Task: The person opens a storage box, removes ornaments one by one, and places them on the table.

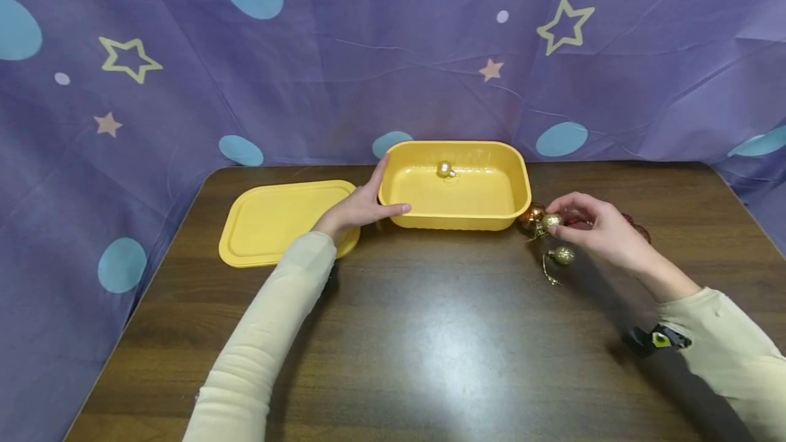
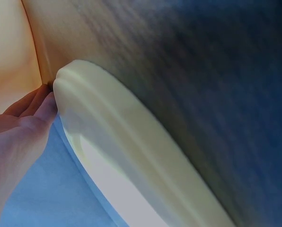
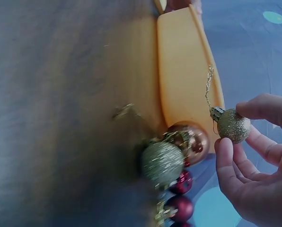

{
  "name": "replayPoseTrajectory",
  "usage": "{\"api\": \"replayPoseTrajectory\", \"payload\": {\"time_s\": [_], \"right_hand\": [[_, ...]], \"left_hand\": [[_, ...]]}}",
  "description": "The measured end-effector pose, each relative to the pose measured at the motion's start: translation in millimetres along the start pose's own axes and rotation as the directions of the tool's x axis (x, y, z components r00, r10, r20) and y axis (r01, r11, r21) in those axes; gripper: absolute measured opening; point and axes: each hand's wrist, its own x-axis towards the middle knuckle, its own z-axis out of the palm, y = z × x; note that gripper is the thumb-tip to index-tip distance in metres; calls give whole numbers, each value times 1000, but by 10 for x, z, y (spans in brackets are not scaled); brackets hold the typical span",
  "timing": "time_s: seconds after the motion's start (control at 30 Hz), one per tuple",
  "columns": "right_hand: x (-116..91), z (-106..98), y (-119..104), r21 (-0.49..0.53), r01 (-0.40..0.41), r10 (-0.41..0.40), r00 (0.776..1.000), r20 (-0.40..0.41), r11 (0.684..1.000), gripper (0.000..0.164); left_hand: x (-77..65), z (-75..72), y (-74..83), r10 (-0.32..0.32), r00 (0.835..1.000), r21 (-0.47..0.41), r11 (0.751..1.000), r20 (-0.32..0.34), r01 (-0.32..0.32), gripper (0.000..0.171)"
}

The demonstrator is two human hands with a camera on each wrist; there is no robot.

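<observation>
In the head view my left hand [image 1: 361,207] rests at the left end of a yellow plastic container [image 1: 454,223], thumb along the front corner and straight fingers against its side. A shiny gold bauble [image 1: 444,168] lies inside. My right hand [image 1: 608,232], just right of the container, pinches a small glittery gold bauble [image 3: 234,126] between thumb and fingertips, its gold loop extending from the cap. Below the hand, another gold bauble [image 1: 563,256] sits on the table with its string trailing. A copper bauble [image 3: 198,144] and red baubles [image 3: 180,208] cluster beside the container, partly hidden by my right hand in the head view.
A yellow lid [image 1: 270,224] lies flat on the brown wooden table [image 1: 393,333], left of the container and partly under my left forearm. Behind the table's back edge hangs a purple cloth [image 1: 393,67] with stars and blue spots.
</observation>
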Motion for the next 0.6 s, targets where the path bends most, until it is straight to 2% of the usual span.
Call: {"api": "replayPoseTrajectory", "payload": {"time_s": [0.27,0.6], "right_hand": [[-159,36,177,17,57,-57,998,-33,998,22],[-268,11,272,-53,-31,27,998,-65,998,23]], "left_hand": [[-15,-10,9,-7,1000,-5,1000,4,7,109],[-10,-2,4,-22,1000,-25,999,15,23,110]]}}
